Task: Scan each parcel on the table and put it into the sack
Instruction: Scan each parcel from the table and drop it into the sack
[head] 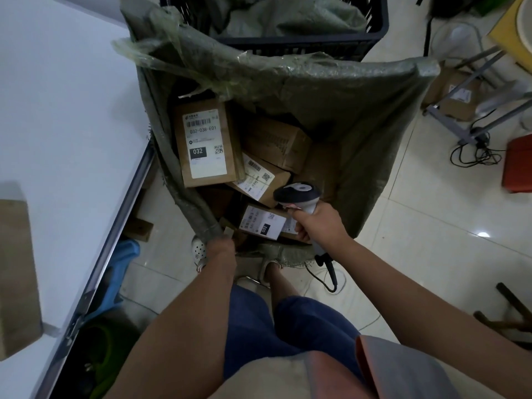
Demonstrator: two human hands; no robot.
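Observation:
A large green woven sack (359,133) stands open on the floor in front of me. Inside lie several brown cardboard parcels with white labels; the biggest one (205,142) leans upright at the sack's left side. My left hand (220,249) grips the rolled near-left rim of the sack. My right hand (319,223) holds a grey and white handheld scanner (298,194) over the sack's near edge, its head pointing left over the parcels. One brown parcel (17,277) lies on the white table (66,110) at the far left.
A dark plastic crate (288,38) holding more green sacks stands behind the sack. To the right on the tiled floor are a metal frame (472,116), cables and a red box (518,165). Under the table edge sit a blue stool (123,254) and wooden blocks.

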